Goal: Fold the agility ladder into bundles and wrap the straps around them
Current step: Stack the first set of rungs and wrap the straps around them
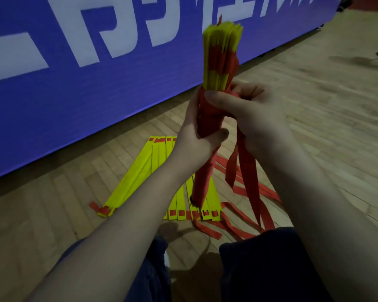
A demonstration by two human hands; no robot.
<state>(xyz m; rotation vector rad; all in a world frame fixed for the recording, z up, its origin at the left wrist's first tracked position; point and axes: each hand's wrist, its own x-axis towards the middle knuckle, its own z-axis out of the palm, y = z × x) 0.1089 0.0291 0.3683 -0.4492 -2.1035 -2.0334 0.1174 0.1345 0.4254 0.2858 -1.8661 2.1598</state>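
Item: ladder bundle (222, 53), half wrapped, held upright; the main risk is the wrap going slack.
My left hand (196, 136) has its fingers (223, 134) clamped round the bundle's red-wound lower half. My right hand (249, 114), just above it, pinches one of the straps (247, 171) against the bundle, below the bare yellow ends. The loose lengths hang below the bundle toward the floor (314, 105), over the flat rungs (140, 168) lying beneath it. Likely faults: easing my right pinch would let the turns unwind; the unbound yellow top could fan out; a trailing length could snag the rungs underneath.
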